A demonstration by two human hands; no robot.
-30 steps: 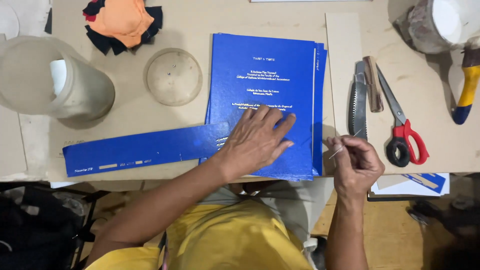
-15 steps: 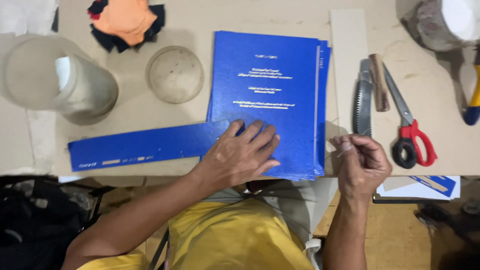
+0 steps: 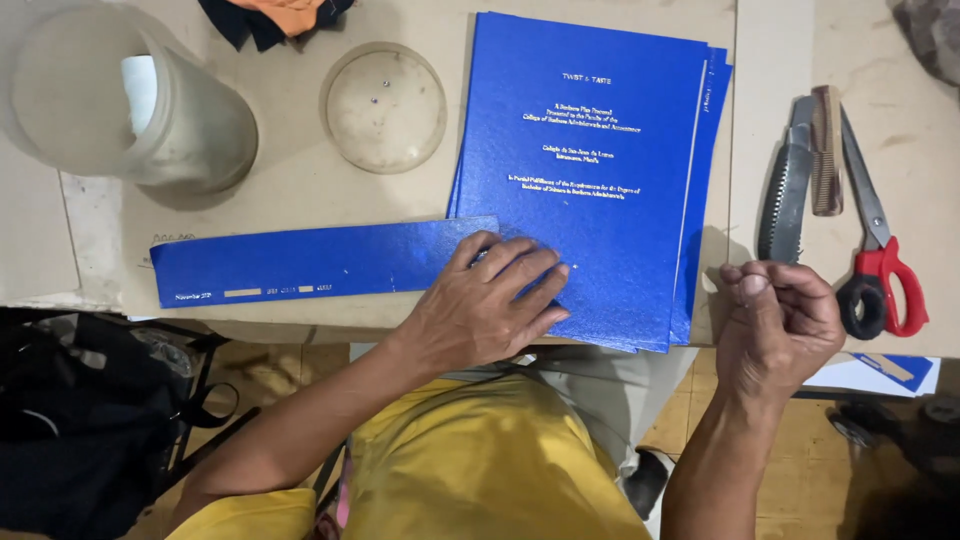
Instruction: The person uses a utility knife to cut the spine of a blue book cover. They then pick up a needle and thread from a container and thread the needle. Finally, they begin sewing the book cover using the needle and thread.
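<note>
Head view: translucent jar (image 3: 150,110) lying sideways, white paper (image 3: 140,92) inside.

I see a stack of glossy blue covers (image 3: 590,170) with pale print lying flat and slightly fanned on the bench, a long blue strip (image 3: 320,262) flat beside it, right end overlapping the stack's lower left corner, pale print near its left end
</note>
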